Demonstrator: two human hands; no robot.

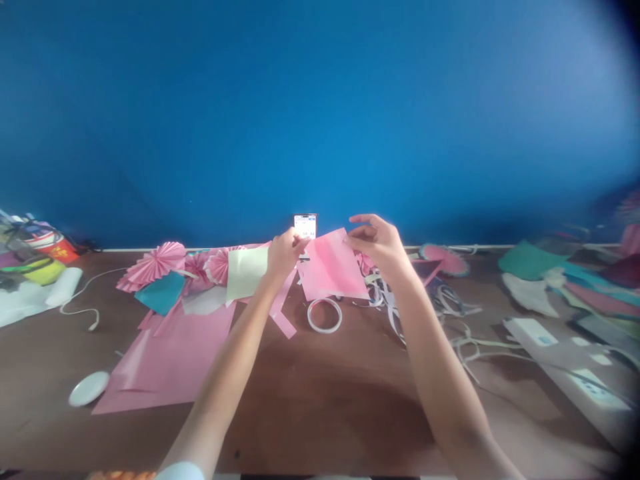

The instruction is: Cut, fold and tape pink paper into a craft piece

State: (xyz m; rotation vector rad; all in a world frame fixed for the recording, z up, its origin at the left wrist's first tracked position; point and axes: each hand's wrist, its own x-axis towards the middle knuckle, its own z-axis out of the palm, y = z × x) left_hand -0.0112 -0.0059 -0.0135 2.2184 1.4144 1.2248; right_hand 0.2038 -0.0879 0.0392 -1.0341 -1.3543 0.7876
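Both my hands hold up a pink paper sheet [333, 270] above the brown table [320, 400]. My left hand [284, 253] pinches its top left corner with closed fingers. My right hand [377, 243] pinches the top right corner, fingers curled on the edge. Behind the sheet a phone [305, 226] with a lit screen stands against the blue wall. A roll of tape [325, 315] lies just below the sheet.
Pink paper fans [155, 263], a pale yellow sheet [246, 273], a teal sheet [161, 293] and a large pink sheet [167, 360] lie at left. A white disc [89, 388] sits near the left edge. White paper strips [450, 320], coloured papers and boxes [575, 373] fill the right.
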